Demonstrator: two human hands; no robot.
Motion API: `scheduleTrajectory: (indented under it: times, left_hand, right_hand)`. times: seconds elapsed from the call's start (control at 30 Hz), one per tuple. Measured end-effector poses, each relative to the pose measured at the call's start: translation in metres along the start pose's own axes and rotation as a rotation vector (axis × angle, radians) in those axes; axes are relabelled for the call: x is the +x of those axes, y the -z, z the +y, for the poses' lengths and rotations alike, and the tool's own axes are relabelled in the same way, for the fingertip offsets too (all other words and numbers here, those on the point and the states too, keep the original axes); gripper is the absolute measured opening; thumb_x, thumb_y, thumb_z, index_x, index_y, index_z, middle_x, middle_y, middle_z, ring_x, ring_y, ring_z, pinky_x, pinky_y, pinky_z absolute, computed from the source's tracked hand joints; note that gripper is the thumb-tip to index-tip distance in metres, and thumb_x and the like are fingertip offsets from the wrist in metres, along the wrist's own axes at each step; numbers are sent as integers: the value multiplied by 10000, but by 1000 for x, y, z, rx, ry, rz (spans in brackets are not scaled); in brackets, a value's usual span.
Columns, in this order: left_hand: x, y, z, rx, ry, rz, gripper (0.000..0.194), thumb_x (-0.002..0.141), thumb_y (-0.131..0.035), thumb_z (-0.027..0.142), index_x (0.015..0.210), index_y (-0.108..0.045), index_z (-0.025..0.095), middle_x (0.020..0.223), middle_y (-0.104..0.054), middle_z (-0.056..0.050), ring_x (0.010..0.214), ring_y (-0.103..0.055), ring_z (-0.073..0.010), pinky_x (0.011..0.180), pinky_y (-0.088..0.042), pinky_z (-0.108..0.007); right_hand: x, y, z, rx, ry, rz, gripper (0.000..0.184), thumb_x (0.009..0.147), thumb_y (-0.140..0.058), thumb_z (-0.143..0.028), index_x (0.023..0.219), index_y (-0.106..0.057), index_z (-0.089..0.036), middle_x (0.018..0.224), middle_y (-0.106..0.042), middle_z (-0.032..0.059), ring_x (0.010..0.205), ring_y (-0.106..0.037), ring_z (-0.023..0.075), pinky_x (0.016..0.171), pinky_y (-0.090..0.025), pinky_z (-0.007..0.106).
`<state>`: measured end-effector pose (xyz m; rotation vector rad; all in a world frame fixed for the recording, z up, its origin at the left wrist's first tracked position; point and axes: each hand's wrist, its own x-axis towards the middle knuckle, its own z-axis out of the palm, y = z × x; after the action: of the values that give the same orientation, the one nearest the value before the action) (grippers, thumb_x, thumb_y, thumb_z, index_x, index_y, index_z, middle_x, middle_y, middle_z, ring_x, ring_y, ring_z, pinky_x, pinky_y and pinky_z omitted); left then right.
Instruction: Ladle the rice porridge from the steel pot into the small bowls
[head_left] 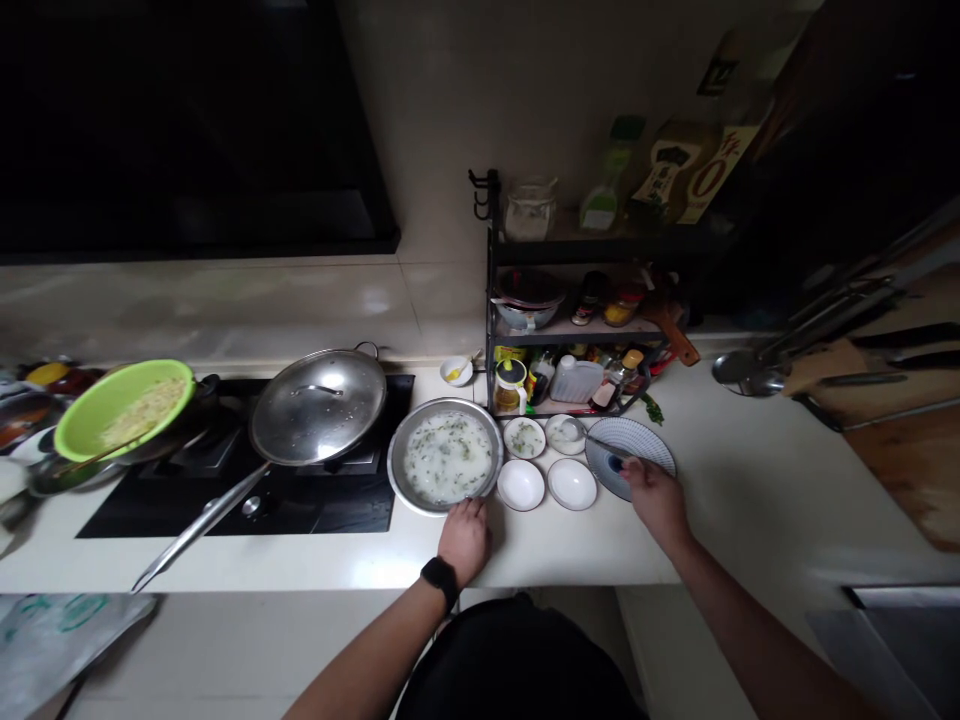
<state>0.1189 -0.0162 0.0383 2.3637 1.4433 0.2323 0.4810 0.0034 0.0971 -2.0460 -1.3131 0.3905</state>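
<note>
My left hand (465, 540) sits at the near rim of a wide steel bowl (401, 470) of pale porridge flecked with green, its fingers against the metal. I cannot tell whether it grips the rim. My right hand (656, 500) lies over the edge of a blue-and-white striped plate (651, 446). A thin metal utensil (606, 445) runs from those fingers across the plate. Beside the steel bowl are two small white bowls (520, 485) and two small dishes (524, 438) holding traces of food.
To the left, a lidded steel wok (318, 407) and a green colander of noodles (120, 410) sit on a black hob (352, 510). A black rack of bottles and jars (577, 320) stands behind the bowls. A wooden board (900, 470) lies far right.
</note>
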Motion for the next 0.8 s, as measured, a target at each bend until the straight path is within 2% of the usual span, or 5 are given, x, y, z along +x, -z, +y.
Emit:
scheduleTrajectory:
  times: [0.13,0.23,0.47,0.67,0.8]
  left_hand:
    - [6,7,2,6,15,-46,317,831,-514,69,1091,-687,121,1137,-686,-184,1074,-600,-320,965,-454,-466]
    - [6,8,2,0,19,-66,313,844,-518,76,1105,-685,128,1140,-687,-178,1081,-598,-315,971,-452,-461]
    - [-1,3,-3,-38,-4,-20,341,829,-495,66,1108,-678,131,1211,-669,-147,1124,-567,-296,1033,-448,-456]
    - [-6,2,-8,-126,-35,-7,400,796,-504,57,1154,-665,133,1242,-650,-153,1183,-538,-303,1060,-445,-462]
    - [-8,3,-10,-188,-20,14,463,777,-514,60,1211,-654,137,1286,-639,-145,1217,-534,-296,1095,-431,-453]
  right_hand:
    - [-9,5,-2,-256,450,-44,386,960,-413,-385,948,-740,-180,1032,-772,162,992,-712,293,910,-542,419]
    - [-16,8,-4,-348,635,-134,314,962,-457,-288,997,-752,-186,1089,-768,149,1057,-698,281,963,-531,401]
    - [-42,-17,-48,-262,741,17,302,1005,-481,-299,1119,-732,-177,1112,-765,126,1032,-714,249,957,-561,376]
    - [-58,-76,-92,-91,730,-74,323,1026,-417,-279,1069,-724,-187,1041,-767,119,995,-718,241,886,-581,363]
    - [-57,-97,-105,-89,661,-164,345,1029,-382,-278,987,-715,-198,994,-758,114,926,-714,233,828,-566,342]
